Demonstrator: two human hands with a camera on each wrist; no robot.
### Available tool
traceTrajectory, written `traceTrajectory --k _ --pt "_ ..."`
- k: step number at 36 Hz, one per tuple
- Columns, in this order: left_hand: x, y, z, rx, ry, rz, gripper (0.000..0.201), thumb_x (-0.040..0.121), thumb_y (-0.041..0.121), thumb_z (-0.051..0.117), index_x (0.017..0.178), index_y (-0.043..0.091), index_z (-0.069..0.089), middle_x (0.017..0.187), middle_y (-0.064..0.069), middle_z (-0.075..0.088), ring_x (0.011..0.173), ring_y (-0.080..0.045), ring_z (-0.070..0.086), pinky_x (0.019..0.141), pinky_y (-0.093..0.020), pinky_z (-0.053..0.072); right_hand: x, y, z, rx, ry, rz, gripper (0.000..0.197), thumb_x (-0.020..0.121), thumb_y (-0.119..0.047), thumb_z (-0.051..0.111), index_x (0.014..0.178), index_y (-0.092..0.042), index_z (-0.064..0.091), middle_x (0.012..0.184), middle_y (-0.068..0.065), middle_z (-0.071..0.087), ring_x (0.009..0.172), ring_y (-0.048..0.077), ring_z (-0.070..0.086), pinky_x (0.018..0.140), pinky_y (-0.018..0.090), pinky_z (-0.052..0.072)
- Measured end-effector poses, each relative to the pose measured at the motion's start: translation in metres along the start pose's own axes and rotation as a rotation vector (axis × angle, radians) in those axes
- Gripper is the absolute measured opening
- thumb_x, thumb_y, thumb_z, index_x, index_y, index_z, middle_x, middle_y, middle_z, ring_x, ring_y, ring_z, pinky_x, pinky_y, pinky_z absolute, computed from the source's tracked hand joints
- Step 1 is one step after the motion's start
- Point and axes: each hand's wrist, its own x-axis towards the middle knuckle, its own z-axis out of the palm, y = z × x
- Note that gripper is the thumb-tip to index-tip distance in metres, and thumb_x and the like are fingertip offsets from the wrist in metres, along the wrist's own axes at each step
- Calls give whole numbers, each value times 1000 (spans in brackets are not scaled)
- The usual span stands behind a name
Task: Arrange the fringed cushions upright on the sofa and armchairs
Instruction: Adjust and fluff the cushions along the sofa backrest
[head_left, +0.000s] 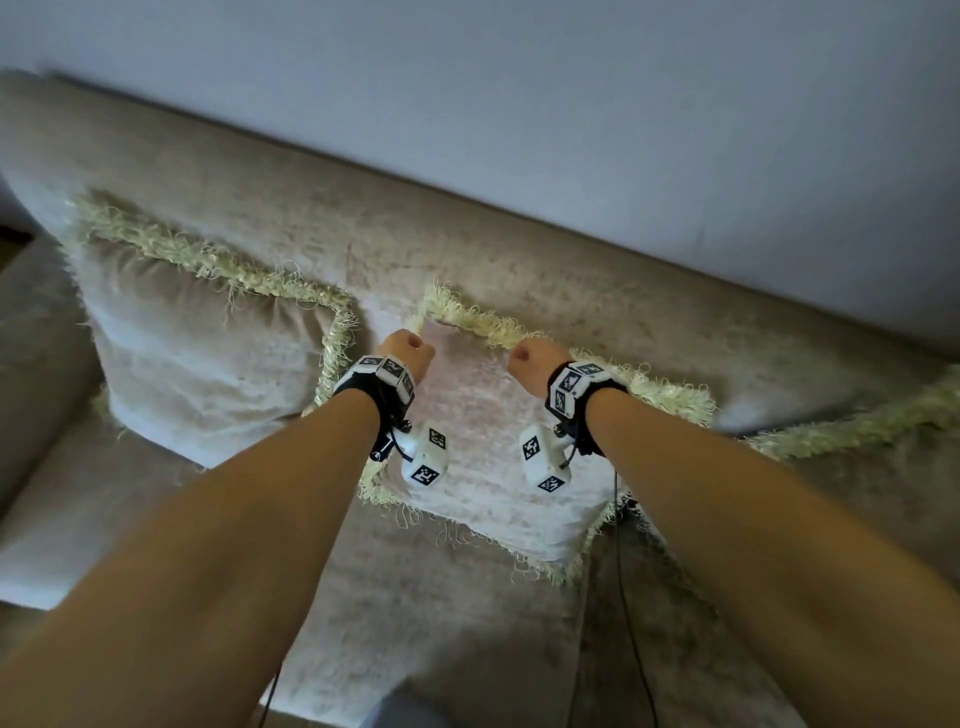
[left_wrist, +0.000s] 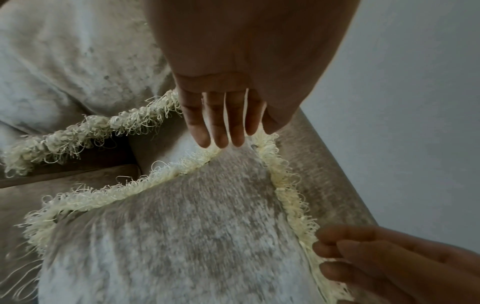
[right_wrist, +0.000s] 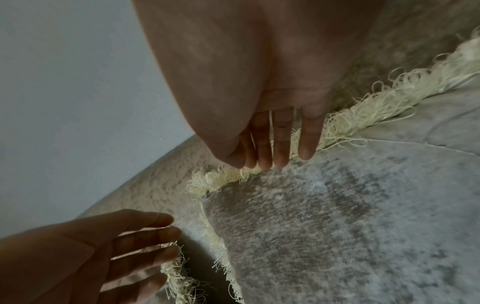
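A pale velvet cushion (head_left: 483, 457) with cream fringe leans tilted against the sofa backrest (head_left: 519, 249), between my two hands. My left hand (head_left: 410, 345) has straight fingers (left_wrist: 223, 127) touching the cushion's (left_wrist: 182, 236) top left corner. My right hand (head_left: 530, 356) lays straight fingers (right_wrist: 275, 148) on the fringe of the cushion's (right_wrist: 337, 226) top edge. Neither hand grips it. A second fringed cushion (head_left: 197, 353) stands upright to the left, against the backrest. The fringe of a third cushion (head_left: 857, 431) shows at the right edge.
The beige sofa seat (head_left: 441, 623) lies below the cushions, with the armrest (head_left: 31, 338) at far left. A plain grey wall (head_left: 519, 78) rises behind the backrest. Thin black cables (head_left: 623, 597) hang from my right wrist.
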Motion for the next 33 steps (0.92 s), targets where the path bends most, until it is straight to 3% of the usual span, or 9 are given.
traceTrajectory --k 5,9,11,13,15,20,25,28,33 --pt "36 -12 12 -37 10 -36 60 92 43 49 141 12 38 134 -13 54 117 -32 54 101 -45 45 31 -4 7 -72 49 -18 25 94 -22 51 109 -6 64 107 11 66 95 28 63 81 35 53" --pt "62 -17 29 -64 -37 -78 63 94 39 47 147 9 27 141 -17 46 125 -35 48 104 -45 40 56 3 21 -154 108 -47 49 92 -34 56 134 -10 48 138 10 48 126 31 48 107 46 40" --pt "71 -19 37 -80 -64 -69 57 98 33 43 145 5 28 137 -19 47 123 -35 49 99 -41 41 65 9 26 -169 101 -47 48 93 -40 55 131 -12 49 135 9 51 122 29 50 105 46 42" --pt "79 -23 45 -82 -107 -40 48 99 28 40 139 2 33 123 -18 55 110 -33 55 88 -38 44 69 14 30 -118 32 -29 47 94 -46 52 129 -15 49 124 6 58 102 25 58 90 38 49" --pt "87 -28 51 -94 -141 -22 45 99 28 40 136 3 33 122 -19 56 109 -33 57 91 -38 46 73 18 34 -105 9 -19 47 93 -50 51 126 -17 49 114 3 63 87 22 60 74 32 48" --pt "96 -33 58 -106 -166 -34 49 97 38 45 133 6 35 124 -16 56 111 -31 57 100 -43 46 83 20 42 -143 41 2 66 87 -60 55 131 -12 48 127 8 58 113 32 57 95 45 49" --pt "100 -36 61 -74 -166 -27 49 96 42 47 129 5 46 116 -11 58 108 -30 58 98 -40 47 89 15 46 -163 26 40 68 83 -67 54 127 -15 58 130 9 55 118 34 52 99 45 46" --pt "103 -43 62 -61 -126 -21 49 91 47 51 124 11 50 113 -10 60 101 -30 60 94 -40 50 90 12 47 -132 38 50 65 83 -73 49 114 -19 68 117 8 62 108 32 58 94 42 50" --pt "99 -42 61 -128 -108 20 24 96 35 52 104 12 48 86 -1 52 86 -20 51 73 -29 39 81 10 48 -29 69 78 37 91 -53 57 77 -19 65 77 3 64 74 25 60 79 38 52"
